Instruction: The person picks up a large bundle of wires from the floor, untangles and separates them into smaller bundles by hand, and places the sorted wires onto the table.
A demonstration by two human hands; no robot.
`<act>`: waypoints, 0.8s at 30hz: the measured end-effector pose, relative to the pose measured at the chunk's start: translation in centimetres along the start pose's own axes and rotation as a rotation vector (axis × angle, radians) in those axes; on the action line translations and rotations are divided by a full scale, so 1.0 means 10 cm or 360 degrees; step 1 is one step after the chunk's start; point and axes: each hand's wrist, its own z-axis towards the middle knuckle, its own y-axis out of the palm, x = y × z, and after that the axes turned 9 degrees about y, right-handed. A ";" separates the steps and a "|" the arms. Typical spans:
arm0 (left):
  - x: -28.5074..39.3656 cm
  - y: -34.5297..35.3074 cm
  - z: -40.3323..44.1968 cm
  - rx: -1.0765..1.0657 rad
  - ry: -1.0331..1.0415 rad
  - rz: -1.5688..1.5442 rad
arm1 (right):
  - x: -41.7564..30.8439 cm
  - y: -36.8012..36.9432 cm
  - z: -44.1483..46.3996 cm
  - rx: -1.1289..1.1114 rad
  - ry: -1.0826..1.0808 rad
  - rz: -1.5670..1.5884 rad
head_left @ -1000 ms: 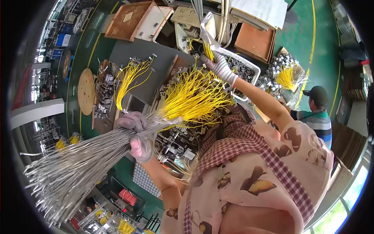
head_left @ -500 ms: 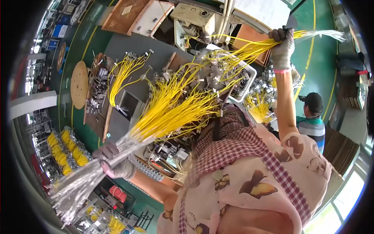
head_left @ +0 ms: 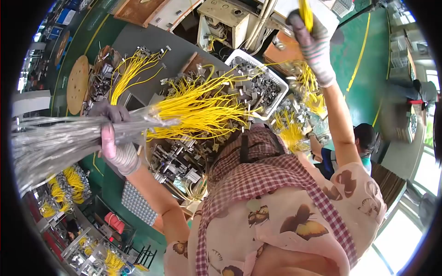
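My left hand (head_left: 115, 133), in a striped glove with dark fingers, is closed round a thick bundle of yellow wires (head_left: 198, 112). The bundle's long silvery, see-through ends (head_left: 55, 138) trail off to the left, smeared by motion. Its yellow ends fan out rightward over a heap of wires and small metal parts (head_left: 182, 158) on the table. Raised at the upper right, my gloved right hand (head_left: 315, 46) grips a smaller bundle of yellow wires (head_left: 305, 14), much of which is cut off by the top edge.
A white basket (head_left: 278, 83) of small metal parts stands behind the heap. Another yellow wire bundle (head_left: 126, 78) lies at the table's left. A machine (head_left: 225, 23) stands at the back. To the right, a person (head_left: 363, 142) is beside more yellow wires (head_left: 292, 129). Racks of wires (head_left: 73, 184) stand lower left.
My left hand has risen, swinging its bundle nearly level. My right hand has moved up and leftward; its bundle now points upward, off the basket. The view has shifted, and the person has leaned in.
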 end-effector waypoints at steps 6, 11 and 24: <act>-0.04 -0.08 0.03 -0.0063 -0.0022 0.0088 | 0.20 0.21 0.16 0.0121 -0.0101 0.0155; -0.13 -0.40 0.16 -0.0631 -0.0463 -0.0712 | 0.32 0.41 0.53 0.0070 -0.0437 0.0183; 0.10 -1.12 0.74 -0.0192 0.0291 0.3432 | -1.51 1.87 0.64 -0.1157 -0.1243 -0.1307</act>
